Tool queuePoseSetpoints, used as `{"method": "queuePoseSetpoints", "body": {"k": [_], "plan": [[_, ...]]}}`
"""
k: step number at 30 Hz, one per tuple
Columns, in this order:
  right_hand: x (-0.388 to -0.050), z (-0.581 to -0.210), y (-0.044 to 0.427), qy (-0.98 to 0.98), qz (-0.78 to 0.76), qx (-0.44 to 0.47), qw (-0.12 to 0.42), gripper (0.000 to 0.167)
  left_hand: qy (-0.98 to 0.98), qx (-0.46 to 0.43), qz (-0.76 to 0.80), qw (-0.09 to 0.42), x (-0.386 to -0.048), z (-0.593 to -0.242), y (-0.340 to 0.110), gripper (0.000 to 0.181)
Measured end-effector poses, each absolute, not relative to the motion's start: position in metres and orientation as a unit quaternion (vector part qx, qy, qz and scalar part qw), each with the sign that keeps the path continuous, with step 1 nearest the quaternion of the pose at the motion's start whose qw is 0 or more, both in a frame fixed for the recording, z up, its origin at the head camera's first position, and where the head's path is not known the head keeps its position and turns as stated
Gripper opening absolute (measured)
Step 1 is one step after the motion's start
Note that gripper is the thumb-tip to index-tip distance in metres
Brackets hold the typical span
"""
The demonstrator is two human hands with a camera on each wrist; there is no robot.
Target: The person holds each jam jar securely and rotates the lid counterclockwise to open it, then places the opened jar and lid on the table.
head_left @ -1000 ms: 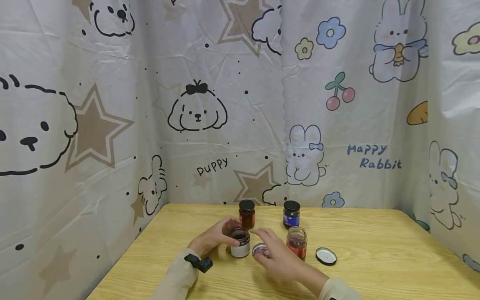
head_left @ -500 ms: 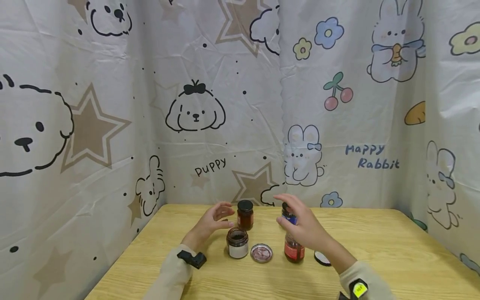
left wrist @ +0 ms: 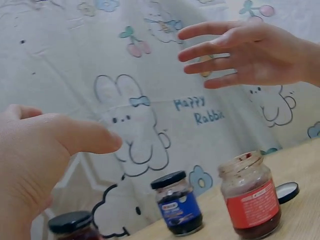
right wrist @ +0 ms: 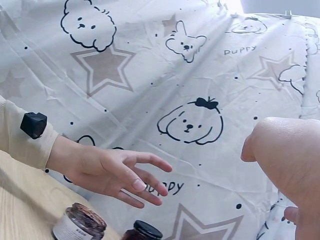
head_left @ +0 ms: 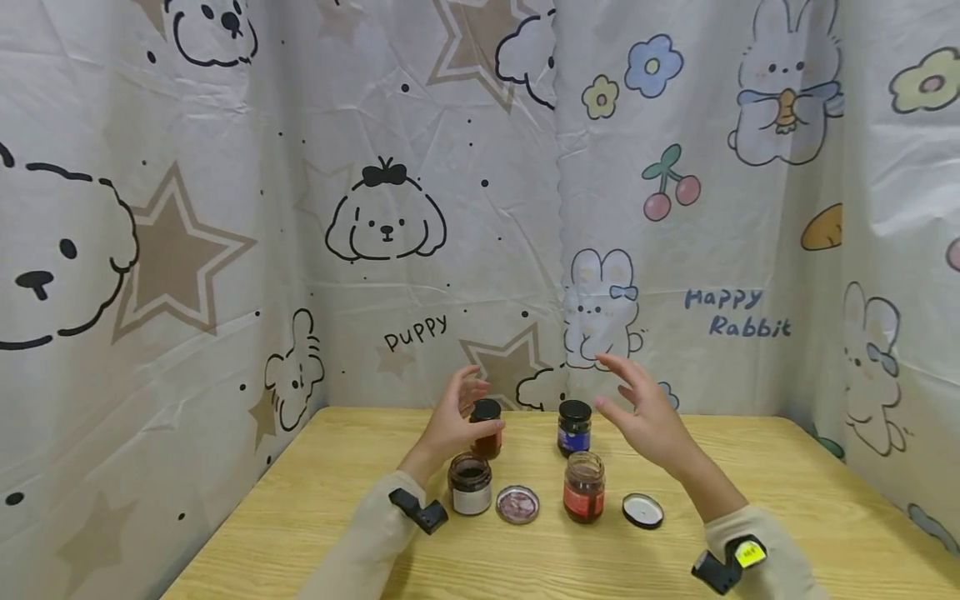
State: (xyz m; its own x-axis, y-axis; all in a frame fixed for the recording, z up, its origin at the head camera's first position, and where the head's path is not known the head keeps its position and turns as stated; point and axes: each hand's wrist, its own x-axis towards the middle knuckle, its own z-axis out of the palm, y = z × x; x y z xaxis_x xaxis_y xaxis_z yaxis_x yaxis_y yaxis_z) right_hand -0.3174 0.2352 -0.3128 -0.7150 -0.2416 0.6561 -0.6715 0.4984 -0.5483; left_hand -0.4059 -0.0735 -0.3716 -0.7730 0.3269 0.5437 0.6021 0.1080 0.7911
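My left hand (head_left: 452,423) is raised with spread fingers in front of the black-lidded red-brown jar (head_left: 488,442), partly covering it; touching cannot be told. My right hand (head_left: 647,414) hangs in the air, fingers spread and holding nothing, right of the black-lidded jar with a blue label (head_left: 574,440). Nearer stand two lidless jars: a dark one with a white label (head_left: 471,498) and one with a red label (head_left: 583,500). Both hold some dark contents. A stained lid (head_left: 517,504) lies between them, and a white-lined lid (head_left: 642,511) lies on the right.
The jars and lids are on a wooden table (head_left: 720,475). A patterned curtain (head_left: 450,208) with puppies, stars and rabbits hangs behind it and along both sides.
My left hand has left the white-labelled jar, rising toward the back jar. My right hand has moved up and right, away from the stained lid. The jars and lids stay where they were.
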Motion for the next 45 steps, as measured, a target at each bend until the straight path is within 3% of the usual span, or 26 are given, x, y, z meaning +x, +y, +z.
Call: {"method": "queuePoseSetpoints", "body": {"k": [9,24,45], "plan": [[-0.325,-0.314,0.254,-0.834,0.428,0.237,0.257,0.06,-0.767,-0.294,-0.551,0.147,-0.403,-0.355,-0.041,0.091],[-0.328,-0.316,0.282,-0.836,0.465,0.19,0.221,0.076,-0.817,-0.237,-0.523,0.051,-0.426,-0.363,0.016,0.101],[-0.334,-0.313,0.295,-0.846,0.468,0.158,0.201,0.081,-0.818,-0.227,-0.529,0.002,-0.455,-0.402,0.063,0.106]]}}
